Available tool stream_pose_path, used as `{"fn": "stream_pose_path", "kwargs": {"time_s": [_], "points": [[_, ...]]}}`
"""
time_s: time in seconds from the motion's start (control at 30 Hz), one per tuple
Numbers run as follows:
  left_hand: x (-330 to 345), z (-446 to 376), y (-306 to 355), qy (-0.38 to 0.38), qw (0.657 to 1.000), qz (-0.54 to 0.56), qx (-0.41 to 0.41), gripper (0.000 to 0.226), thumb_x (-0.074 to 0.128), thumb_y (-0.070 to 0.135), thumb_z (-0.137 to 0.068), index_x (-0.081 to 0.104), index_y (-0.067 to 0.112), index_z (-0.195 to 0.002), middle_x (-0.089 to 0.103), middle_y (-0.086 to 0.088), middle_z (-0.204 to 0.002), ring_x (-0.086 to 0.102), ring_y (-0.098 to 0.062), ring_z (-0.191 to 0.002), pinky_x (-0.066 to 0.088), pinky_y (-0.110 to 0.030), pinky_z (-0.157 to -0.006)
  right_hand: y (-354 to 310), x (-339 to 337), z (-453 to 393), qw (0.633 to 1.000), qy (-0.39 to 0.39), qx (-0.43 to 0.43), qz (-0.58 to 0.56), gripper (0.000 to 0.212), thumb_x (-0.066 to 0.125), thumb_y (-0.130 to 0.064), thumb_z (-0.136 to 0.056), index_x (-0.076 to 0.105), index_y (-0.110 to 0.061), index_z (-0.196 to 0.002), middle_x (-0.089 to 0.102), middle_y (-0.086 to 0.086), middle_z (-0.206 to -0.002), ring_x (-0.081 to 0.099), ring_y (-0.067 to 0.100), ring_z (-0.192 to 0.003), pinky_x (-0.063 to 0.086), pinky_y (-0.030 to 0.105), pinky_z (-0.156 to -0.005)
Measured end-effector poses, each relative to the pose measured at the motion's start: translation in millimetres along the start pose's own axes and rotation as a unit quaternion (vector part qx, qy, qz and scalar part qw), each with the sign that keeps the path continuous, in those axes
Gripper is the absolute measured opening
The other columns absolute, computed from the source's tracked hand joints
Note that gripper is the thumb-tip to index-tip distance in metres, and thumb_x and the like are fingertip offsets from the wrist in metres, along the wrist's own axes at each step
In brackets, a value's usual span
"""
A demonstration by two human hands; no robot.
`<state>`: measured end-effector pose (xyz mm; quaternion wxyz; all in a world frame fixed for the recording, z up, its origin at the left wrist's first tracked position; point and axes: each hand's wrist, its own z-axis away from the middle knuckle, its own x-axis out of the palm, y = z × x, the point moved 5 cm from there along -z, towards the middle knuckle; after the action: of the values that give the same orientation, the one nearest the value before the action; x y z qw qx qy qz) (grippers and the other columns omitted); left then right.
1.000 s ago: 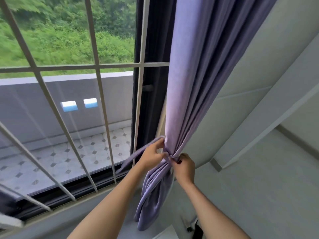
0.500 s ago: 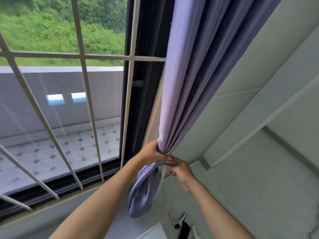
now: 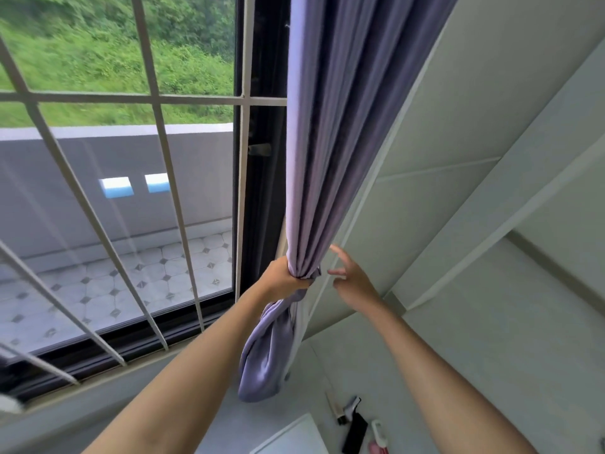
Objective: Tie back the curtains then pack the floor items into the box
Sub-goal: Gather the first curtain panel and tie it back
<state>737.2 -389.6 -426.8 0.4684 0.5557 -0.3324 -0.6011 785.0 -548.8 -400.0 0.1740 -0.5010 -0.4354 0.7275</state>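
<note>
Your left hand (image 3: pixel 282 279) is clenched around the gathered lilac fabric curtain (image 3: pixel 324 152), which hangs beside the black window frame (image 3: pixel 262 191). Your right hand (image 3: pixel 352 280) hovers just beside it, fingers spread, holding nothing.

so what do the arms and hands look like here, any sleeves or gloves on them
Both arms are bare as far as the frame shows: no sleeves or cuffs in view. The left hand and right hand are bare too, with no gloves, and no watch, bracelet or ring can be seen on either.
</note>
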Motion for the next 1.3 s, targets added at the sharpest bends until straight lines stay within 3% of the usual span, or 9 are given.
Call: {"fn": "stream_pose_path", "kwargs": {"time_s": [0.1,0.2,0.3,0.43,0.63,0.8,0.93,1.1,1.3], "points": [[-2,-1,-3,0.006,1.0,0.003,-0.003,0.043,0.08,0.022,-0.07,0.065,0.017,-0.11,0.069,0.001,-0.102,0.064,-0.017,-0.096,0.053,-0.033,-0.085,-18,2,-11,0.977,-0.077,-0.097,0.172,0.077,0.031,0.019,-0.075,0.051,-0.029,-0.132,0.039,-0.008,-0.149,0.059,0.009,-0.098,0.037,0.002,-0.066],[-3,-1,-4,0.013,1.0,0.015,-0.009,0.043,0.08,0.024,-0.07,0.066,0.016,-0.11,0.069,0.0,-0.102,0.065,-0.016,-0.094,0.053,-0.033,-0.084,-14,3,-19,0.934,-0.104,-0.151,0.306,0.043,0.056,-0.003,-0.085,0.061,-0.029,-0.118,0.049,-0.007,-0.141,0.06,0.019,-0.099,0.039,0.019,-0.074],[0,4,-1,0.021,1.0,0.008,-0.006,0.031,0.077,0.019,-0.073,0.066,0.013,-0.101,0.068,-0.003,-0.095,0.062,-0.016,-0.084,0.051,-0.031,-0.077,-27,-1,-14,0.891,0.021,-0.222,0.394,0.01,0.073,-0.025,-0.08,0.067,-0.021,-0.087,0.063,0.003,-0.109,0.059,0.031,-0.088,0.047,0.033,-0.066],[5,17,-2,0.083,0.996,0.023,-0.005,0.013,0.069,0.014,-0.074,0.061,0.009,-0.082,0.06,0.002,-0.071,0.049,-0.008,-0.06,0.04,-0.022,-0.056,-42,-1,3,0.836,0.079,-0.306,0.448,0.025,0.076,-0.018,-0.068,0.054,-0.022,-0.079,0.059,-0.005,-0.087,0.058,0.025,-0.086,0.04,0.031,-0.061],[20,34,0,0.132,0.986,0.099,0.01,0.017,0.06,0.002,-0.068,0.047,0.012,-0.066,0.048,0.0,-0.058,0.034,-0.01,-0.054,0.032,-0.025,-0.051,-27,8,11,0.878,0.065,-0.278,0.385,0.024,0.065,-0.001,-0.067,0.052,-0.02,-0.077,0.058,0.003,-0.07,0.056,0.032,-0.065,0.039,0.028,-0.058],[10,39,-6,0.132,0.987,0.091,0.026,0.012,0.065,0.009,-0.073,0.056,0.006,-0.081,0.059,-0.006,-0.067,0.044,-0.01,-0.058,0.038,-0.021,-0.053,-9,-6,16,0.949,0.067,-0.156,0.267,0.039,0.069,-0.025,-0.081,0.049,-0.025,-0.115,0.066,0.002,-0.081,0.06,0.027,-0.073,0.036,0.031,-0.056],[0,41,-1,0.104,0.991,0.07,0.038,0.018,0.071,0.009,-0.07,0.061,0.013,-0.085,0.067,-0.001,-0.075,0.054,-0.002,-0.061,0.044,-0.012,-0.056,0,-12,15,0.934,0.028,-0.127,0.333,0.03,0.065,-0.042,-0.084,0.056,-0.013,-0.086,0.059,0.002,-0.076,0.059,0.029,-0.077,0.037,0.034,-0.057],[-4,39,-2,0.068,0.997,0.027,0.03,0.035,0.077,0.014,-0.065,0.062,0.018,-0.096,0.07,0.001,-0.088,0.062,-0.011,-0.079,0.049,-0.015,-0.065,1,-22,31,0.926,0.038,-0.206,0.314,0.027,0.063,-0.039,-0.081,0.063,-0.011,-0.079,0.059,-0.004,-0.097,0.054,0.018,-0.082,0.044,0.031,-0.068],[-1,41,10,-0.002,0.999,-0.026,0.042,0.052,0.077,0.013,-0.064,0.057,0.021,-0.112,0.069,0.001,-0.101,0.064,-0.023,-0.094,0.053,-0.033,-0.08,10,-21,56,0.972,0.055,-0.132,0.184,0.05,0.038,-0.055,-0.087,0.045,-0.013,-0.061,0.047,-0.001,-0.059,0.049,0.012,-0.061,0.034,0.026,-0.057]]}}
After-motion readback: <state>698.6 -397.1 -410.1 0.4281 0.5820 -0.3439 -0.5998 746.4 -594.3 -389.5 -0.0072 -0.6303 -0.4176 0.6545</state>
